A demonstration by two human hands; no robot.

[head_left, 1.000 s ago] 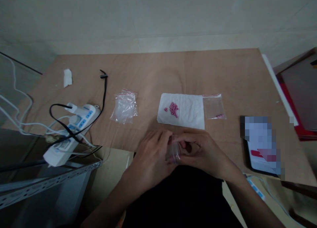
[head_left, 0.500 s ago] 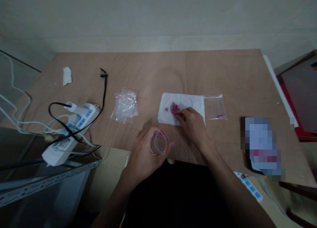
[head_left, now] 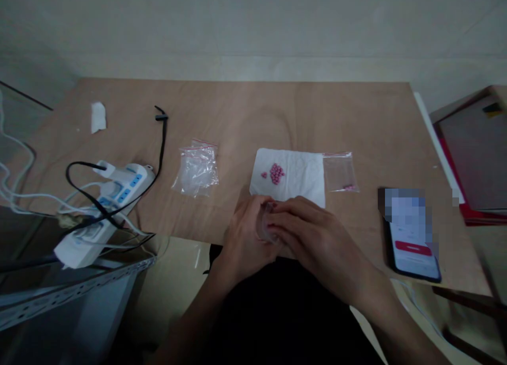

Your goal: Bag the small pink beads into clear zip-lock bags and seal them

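Note:
My left hand [head_left: 246, 241] is curled around a small clear zip bag [head_left: 263, 225], its mouth held apart above the table's near edge. My right hand [head_left: 317, 235] has its fingers bunched at that mouth, the tips partly inside; whatever they pinch is hidden. Just beyond the hands, a white paper napkin [head_left: 304, 174] lies flat. On it sits a cluster of pink beads [head_left: 276, 173], with a few more pink beads [head_left: 263, 175] to its left. Against the napkin's right side lies another clear zip bag [head_left: 338, 170] holding a little pink near its bottom.
Several clear zip bags [head_left: 198, 169] are stacked to the left. A white power strip [head_left: 130, 183] with tangled cables lies further left, near a black strap [head_left: 162, 143] and a paper scrap [head_left: 98, 117]. A phone [head_left: 414, 259] rests at the right. A wall stands behind the table [head_left: 229, 106].
My right hand has moved from the bead cluster down and left to the bag's mouth in my left hand. The cluster is smaller. The view has shifted slightly.

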